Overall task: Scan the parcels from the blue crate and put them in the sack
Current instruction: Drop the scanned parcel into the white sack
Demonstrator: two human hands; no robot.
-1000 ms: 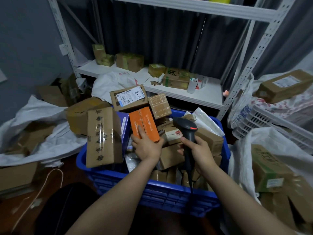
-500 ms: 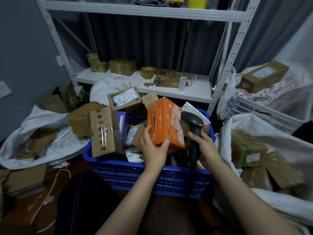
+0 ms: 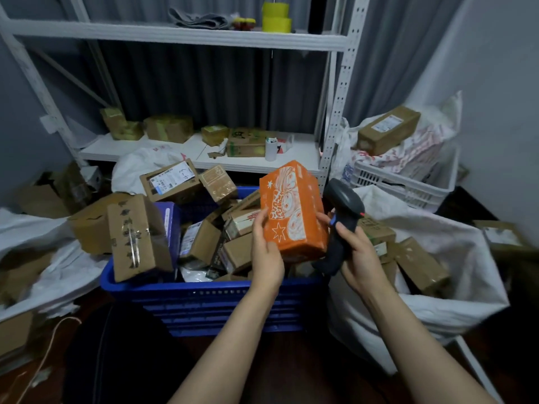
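An orange parcel (image 3: 291, 211) with white drawings is held up above the right end of the blue crate (image 3: 204, 301). My left hand (image 3: 267, 252) grips its lower left side, thumb on the printed face. My right hand (image 3: 357, 252) holds the black barcode scanner (image 3: 342, 217) by its handle, right beside the parcel, and its fingertips touch the parcel's right edge. The crate is heaped with brown cardboard parcels (image 3: 204, 243). The white sack (image 3: 437, 287) lies open to the right with several boxes inside.
A tall brown box (image 3: 137, 237) leans over the crate's left rim. White metal shelving (image 3: 189, 39) with small parcels stands behind. A white crate (image 3: 408, 185) with a box on top sits at right. White sacks and boxes lie at left. A cable runs on the floor.
My left hand picked the orange parcel out of the crate, lifted it and turned it upright. My right hand brought the scanner against the parcel's right side.
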